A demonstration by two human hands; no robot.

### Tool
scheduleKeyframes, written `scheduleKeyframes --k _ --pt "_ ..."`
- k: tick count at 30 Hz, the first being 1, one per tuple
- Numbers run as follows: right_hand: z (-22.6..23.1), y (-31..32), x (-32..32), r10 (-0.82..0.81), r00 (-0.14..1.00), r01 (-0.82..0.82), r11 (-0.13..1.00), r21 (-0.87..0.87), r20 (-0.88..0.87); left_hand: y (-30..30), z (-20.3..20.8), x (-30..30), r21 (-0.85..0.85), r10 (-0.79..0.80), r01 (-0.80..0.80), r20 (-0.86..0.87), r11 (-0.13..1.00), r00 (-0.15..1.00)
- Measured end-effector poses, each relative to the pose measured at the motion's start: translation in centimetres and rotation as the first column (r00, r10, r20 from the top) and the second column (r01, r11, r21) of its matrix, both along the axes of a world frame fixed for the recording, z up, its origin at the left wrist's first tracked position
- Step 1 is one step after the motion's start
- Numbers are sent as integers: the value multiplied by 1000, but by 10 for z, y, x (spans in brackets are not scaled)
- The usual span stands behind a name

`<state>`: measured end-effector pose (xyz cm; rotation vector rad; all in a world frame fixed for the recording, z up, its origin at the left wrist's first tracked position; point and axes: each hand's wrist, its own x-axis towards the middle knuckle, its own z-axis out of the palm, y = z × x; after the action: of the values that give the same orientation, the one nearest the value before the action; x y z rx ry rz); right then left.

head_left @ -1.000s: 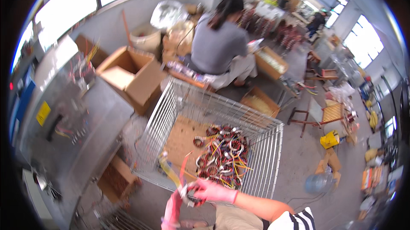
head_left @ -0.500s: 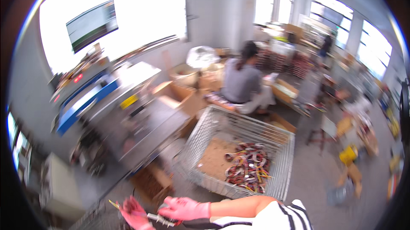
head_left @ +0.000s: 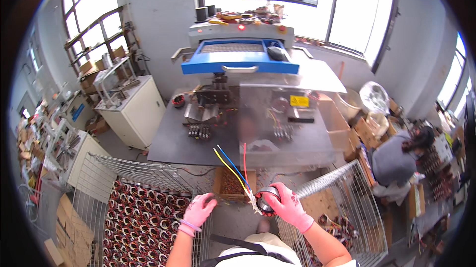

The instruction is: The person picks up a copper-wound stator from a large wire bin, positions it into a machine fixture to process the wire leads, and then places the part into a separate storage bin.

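Pink-gloved right hand (head_left: 290, 206) half-hiding coil (head_left: 267, 198)

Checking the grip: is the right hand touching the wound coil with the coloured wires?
Touching: in the head view the right hand wraps its fingers around the coil.

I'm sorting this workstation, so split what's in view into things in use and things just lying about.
In use:
- right hand in a pink glove, holding a round wound stator coil with yellow, blue and red lead wires
- left hand, pink-gloved, open

Lying about:
- wire-mesh basket of similar coils
- second wire basket
- blue-fronted grey machine
- cardboard boxes
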<state>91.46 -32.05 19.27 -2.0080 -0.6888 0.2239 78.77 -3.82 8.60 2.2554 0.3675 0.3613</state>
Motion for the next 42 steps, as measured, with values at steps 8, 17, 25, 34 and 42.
scheduleKeyframes --k 8,17,25,34,42 --pt "-7 62 95 244 970 -244 968 -56 -14 -17 108 114 -861 246 -72 63 503 967" --pt "-10 181 137 360 924 -373 921 -108 -127 120 73 164 -959 -16 5 1 284 1000" --pt "-60 298 177 337 881 -231 918 -322 331 243 43 166 -949 537 -124 54 289 842" --pt "-96 425 294 106 899 -14 977 -215 426 268 -16 198 -783 170 56 204 620 964" --pt "-115 459 364 155 888 3 940 -342 433 279 -31 255 -532 94 32 208 846 973"
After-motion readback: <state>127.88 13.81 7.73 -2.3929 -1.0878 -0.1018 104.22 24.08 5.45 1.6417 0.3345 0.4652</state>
